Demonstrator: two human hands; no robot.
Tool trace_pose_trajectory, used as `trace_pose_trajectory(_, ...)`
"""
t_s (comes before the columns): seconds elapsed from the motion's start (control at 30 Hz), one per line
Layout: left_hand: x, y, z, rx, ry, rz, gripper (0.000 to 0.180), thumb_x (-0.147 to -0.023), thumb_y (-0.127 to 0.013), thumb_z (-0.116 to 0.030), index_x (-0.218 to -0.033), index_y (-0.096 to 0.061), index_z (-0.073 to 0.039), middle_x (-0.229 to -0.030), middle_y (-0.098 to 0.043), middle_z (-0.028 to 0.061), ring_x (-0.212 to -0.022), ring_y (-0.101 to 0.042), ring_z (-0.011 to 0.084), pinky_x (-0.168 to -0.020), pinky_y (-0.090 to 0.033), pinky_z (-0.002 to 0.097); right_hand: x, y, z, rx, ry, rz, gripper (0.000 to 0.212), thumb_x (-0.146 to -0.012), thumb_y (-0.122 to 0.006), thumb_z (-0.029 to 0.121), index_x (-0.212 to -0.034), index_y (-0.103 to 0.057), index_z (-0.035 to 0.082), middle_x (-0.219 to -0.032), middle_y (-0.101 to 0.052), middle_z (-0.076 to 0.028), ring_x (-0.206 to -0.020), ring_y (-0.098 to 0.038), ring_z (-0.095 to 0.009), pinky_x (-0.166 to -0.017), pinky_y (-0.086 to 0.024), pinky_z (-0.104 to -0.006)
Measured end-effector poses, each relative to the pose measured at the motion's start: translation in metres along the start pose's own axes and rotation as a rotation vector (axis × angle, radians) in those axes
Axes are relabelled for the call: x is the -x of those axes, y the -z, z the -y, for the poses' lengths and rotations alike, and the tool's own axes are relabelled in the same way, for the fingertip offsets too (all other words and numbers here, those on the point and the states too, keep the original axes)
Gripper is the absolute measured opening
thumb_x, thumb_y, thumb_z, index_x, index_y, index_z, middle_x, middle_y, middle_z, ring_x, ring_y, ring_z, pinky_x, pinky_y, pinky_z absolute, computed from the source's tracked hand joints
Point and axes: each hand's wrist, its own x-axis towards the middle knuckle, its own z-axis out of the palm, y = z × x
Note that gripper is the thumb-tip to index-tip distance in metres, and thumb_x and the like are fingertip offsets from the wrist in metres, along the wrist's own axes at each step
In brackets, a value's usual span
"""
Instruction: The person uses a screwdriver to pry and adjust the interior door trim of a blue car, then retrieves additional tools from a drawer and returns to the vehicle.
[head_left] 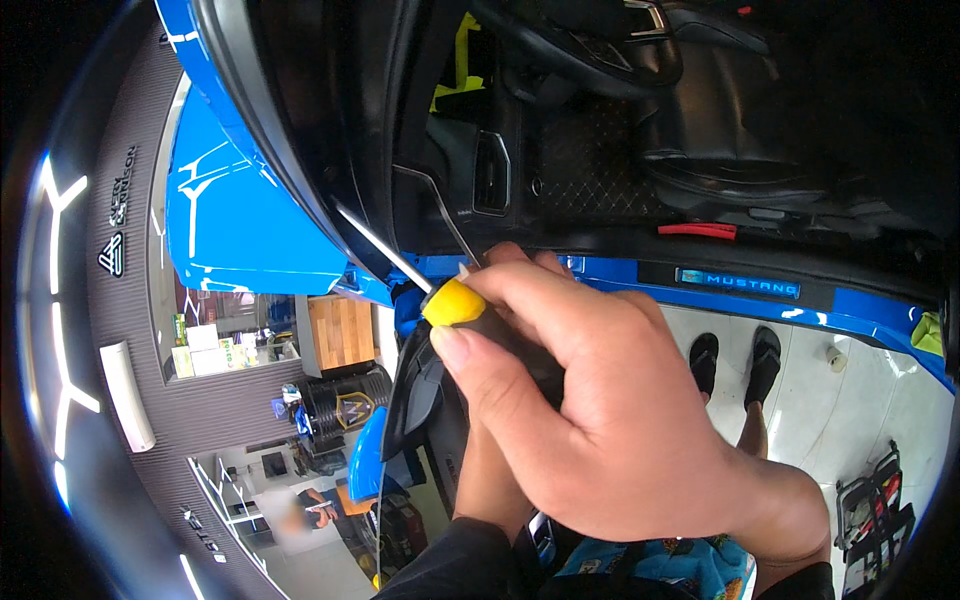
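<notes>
My right hand (600, 400) is closed round a screwdriver (455, 302) with a yellow and black handle. Its bare metal shaft points up and left, and the tip is at the black rubber seal (345, 235) along the blue car's opening. Behind it, my left hand (507, 253) is mostly hidden; its forearm rises from a black sleeve, and a few bent fingers appear to show past the right knuckles. A thin bent metal rod (447, 215) runs from the dark trim down to those fingers. Whether the left hand grips it is hidden.
The blue door sill (650, 275) with a lit plate crosses in front of a black seat (720, 110) and steering wheel (590, 55). A red strip (697, 231) lies by the seat. A side mirror (372, 450) is at lower left, a tool bag (872, 510) on the tiled floor.
</notes>
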Motion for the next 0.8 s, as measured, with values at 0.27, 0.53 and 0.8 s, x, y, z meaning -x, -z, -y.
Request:
trace_pose_trajectory(0.27,0.001,-0.017,0.003,-0.045,-0.031,0.003,0.034,-0.099,-0.048,-0.038,-0.106,-0.061,-0.007,-0.103,-0.061,0.0130,-0.098,-0.061,0.0273,-0.092,-0.049,0.0451,0.012,-0.029,0.002,-0.141,-0.088,-0.102,0.040,-0.098,-0.062,0.015,-0.122,-0.057,-0.016,-0.109,-0.069,-0.023,-0.104,-0.069,-0.025,-0.092,-0.049,-0.0295)
trace_pose_trajectory(0.53,0.000,-0.019,0.008,-0.063,-0.044,0.011,0.032,-0.099,-0.049,-0.037,-0.106,-0.060,-0.007,-0.102,-0.061,0.0116,-0.096,-0.060,0.0256,-0.091,-0.049,0.0431,0.010,-0.025,0.000,-0.152,-0.080,-0.104,0.043,-0.097,-0.063,0.015,-0.125,-0.056,-0.016,-0.109,-0.068,-0.024,-0.103,-0.069,-0.026,-0.091,-0.050,-0.0310)
trace_pose_trajectory(0.8,0.001,-0.023,0.010,-0.075,-0.052,0.021,0.031,-0.099,-0.050,-0.036,-0.105,-0.060,-0.008,-0.101,-0.060,0.0102,-0.094,-0.059,0.0238,-0.089,-0.049,0.0412,0.013,-0.024,-0.003,-0.106,-0.042,-0.104,0.042,-0.097,-0.062,0.017,-0.124,-0.057,-0.015,-0.109,-0.069,-0.024,-0.102,-0.070,-0.026,-0.091,-0.051,-0.0308)
